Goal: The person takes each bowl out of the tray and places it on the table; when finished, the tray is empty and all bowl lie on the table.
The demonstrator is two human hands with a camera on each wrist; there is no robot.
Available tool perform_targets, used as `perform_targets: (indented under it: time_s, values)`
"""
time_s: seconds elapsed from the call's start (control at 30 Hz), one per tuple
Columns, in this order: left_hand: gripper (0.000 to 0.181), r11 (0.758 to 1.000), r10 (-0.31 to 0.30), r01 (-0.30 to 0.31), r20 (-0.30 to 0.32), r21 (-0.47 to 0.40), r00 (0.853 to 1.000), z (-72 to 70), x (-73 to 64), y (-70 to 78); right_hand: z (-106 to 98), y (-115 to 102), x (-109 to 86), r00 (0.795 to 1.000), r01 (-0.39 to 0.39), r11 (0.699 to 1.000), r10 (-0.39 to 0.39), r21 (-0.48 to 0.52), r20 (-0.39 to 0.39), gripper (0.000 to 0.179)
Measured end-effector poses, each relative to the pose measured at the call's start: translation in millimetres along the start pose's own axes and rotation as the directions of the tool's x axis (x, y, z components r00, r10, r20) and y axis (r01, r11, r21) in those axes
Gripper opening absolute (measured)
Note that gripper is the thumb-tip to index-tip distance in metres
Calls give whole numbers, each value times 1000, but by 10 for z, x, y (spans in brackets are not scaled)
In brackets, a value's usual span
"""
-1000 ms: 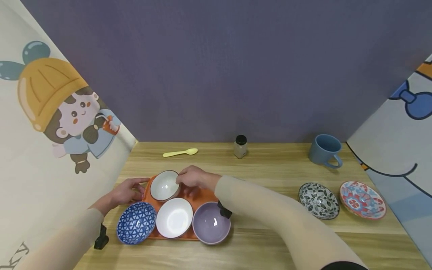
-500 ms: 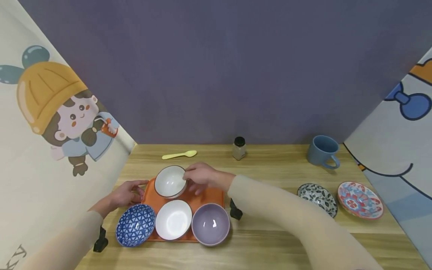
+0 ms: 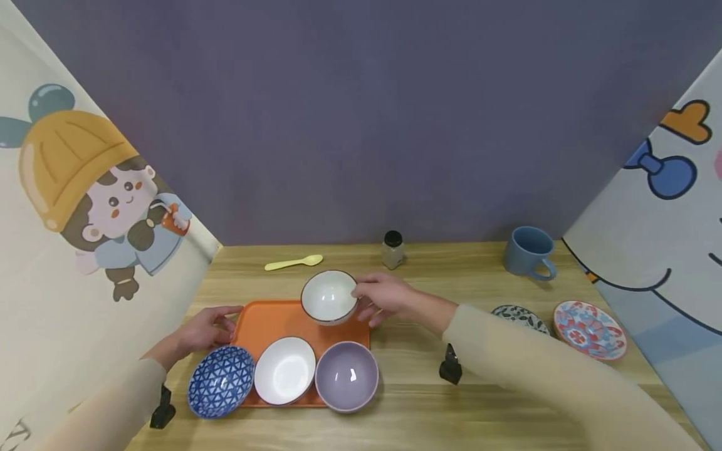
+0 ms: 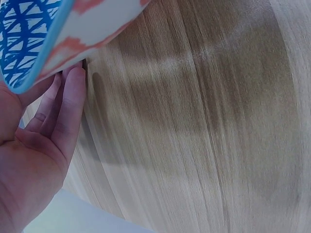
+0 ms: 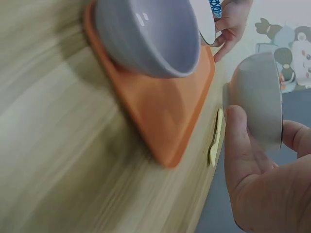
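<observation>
My right hand [image 3: 386, 297] pinches a white bowl with a dark rim [image 3: 329, 297] at its right side, thumb at the rim and fingers under its outer wall. In the right wrist view the bowl [image 5: 257, 97] is tilted and raised above the orange tray [image 3: 265, 319]. At the tray's left edge, my left hand [image 3: 204, 327] rests with fairly straight fingers. Along the tray's front stand a blue patterned bowl [image 3: 221, 382], a plain white bowl [image 3: 284, 371] and a purple bowl [image 3: 346, 377]. The blue one [image 4: 29, 34] hides some left fingertips in the left wrist view.
Behind the tray lie a yellow spoon [image 3: 293, 263] and a small black-capped jar [image 3: 393, 250]. On the right are a blue mug [image 3: 527, 252], a red-and-blue floral plate [image 3: 589, 331] and a black-and-white leaf-patterned dish [image 3: 521, 315], partly covered by the right sleeve.
My right hand has lifted the dark-rimmed white bowl off the tray's back left and carried it right, over the back right part. The left hand stays at the tray's edge.
</observation>
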State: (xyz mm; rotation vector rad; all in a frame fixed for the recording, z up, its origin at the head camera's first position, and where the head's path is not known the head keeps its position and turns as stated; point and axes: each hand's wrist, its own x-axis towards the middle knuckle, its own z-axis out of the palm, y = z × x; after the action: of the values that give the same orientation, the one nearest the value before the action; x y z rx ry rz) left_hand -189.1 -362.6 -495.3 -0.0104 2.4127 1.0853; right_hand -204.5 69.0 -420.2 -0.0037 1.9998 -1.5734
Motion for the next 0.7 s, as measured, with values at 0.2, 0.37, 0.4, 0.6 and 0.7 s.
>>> perform_targets:
  time_s: [0.2, 0.37, 0.4, 0.6, 0.7]
  values:
    - [69, 1000, 20, -20, 10, -5, 1000, -1, -1, -8, -275, 296, -254, 997, 6, 998, 0, 67, -82, 59]
    - [68, 1000, 14, -14, 7, -14, 1000, -11, -16, -28, -404, 557, -442, 988, -10, 996, 23, 85, -154, 62]
    - [68, 1000, 10, -10, 6, -17, 1000, -9, -16, -35, -423, 608, -484, 986, -12, 996, 26, 87, -164, 64]
    - [68, 999, 27, -27, 0, -23, 1000, -2, -2, -75, -514, 909, -703, 978, -15, 993, 39, 115, -206, 66]
    - [68, 999, 37, -37, 3, -22, 999, -7, 0, -83, -547, 1057, -791, 969, -11, 989, 48, 150, -241, 64]
